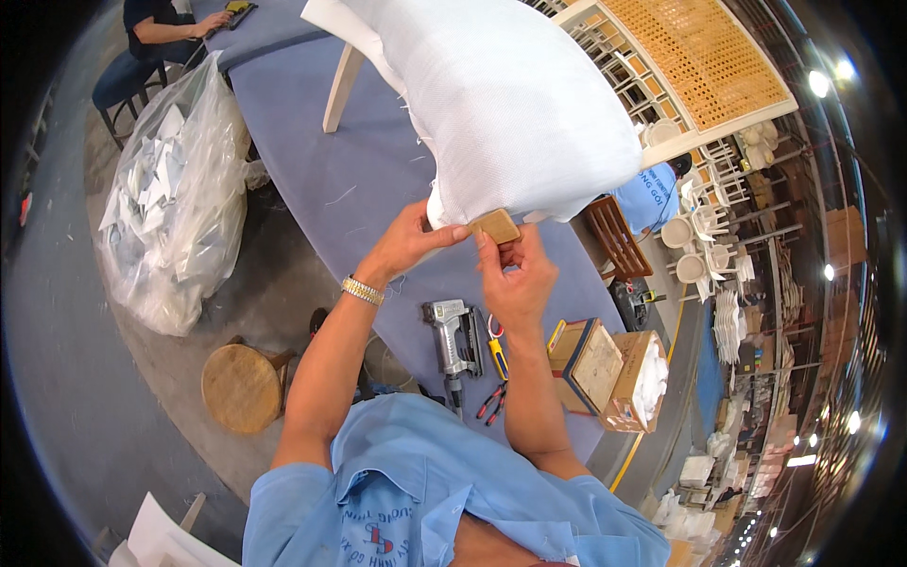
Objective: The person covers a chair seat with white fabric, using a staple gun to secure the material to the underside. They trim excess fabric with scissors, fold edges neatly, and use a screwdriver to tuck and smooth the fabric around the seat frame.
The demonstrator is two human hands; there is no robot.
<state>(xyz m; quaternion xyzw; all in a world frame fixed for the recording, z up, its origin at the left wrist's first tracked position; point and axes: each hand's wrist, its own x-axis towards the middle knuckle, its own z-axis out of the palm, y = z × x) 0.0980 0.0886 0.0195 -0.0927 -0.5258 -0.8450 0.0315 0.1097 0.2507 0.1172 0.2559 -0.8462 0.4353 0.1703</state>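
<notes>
A chair with a padded part covered in white woven fabric (515,109) lies on the blue-grey table, with loose threads along its left edge. At its near edge my right hand (520,279) pinches a small flat tan block (496,227), thumb on top and fingers curled. My left hand (408,241) is closed round the fabric's near left corner. Its thumb reaches across to the block's left side, and its other fingers are partly hidden. Nearer to me lie a silver staple gun (452,335), a yellow-handled tool (498,359) and red-and-black pliers (491,403).
Cardboard boxes (590,369) stand at the table's right edge. A large clear bag of white scraps (175,198) and a round wooden stool (241,387) are on the floor at left. Another person (161,28) sits at far left; someone in blue (649,198) is beyond the chair.
</notes>
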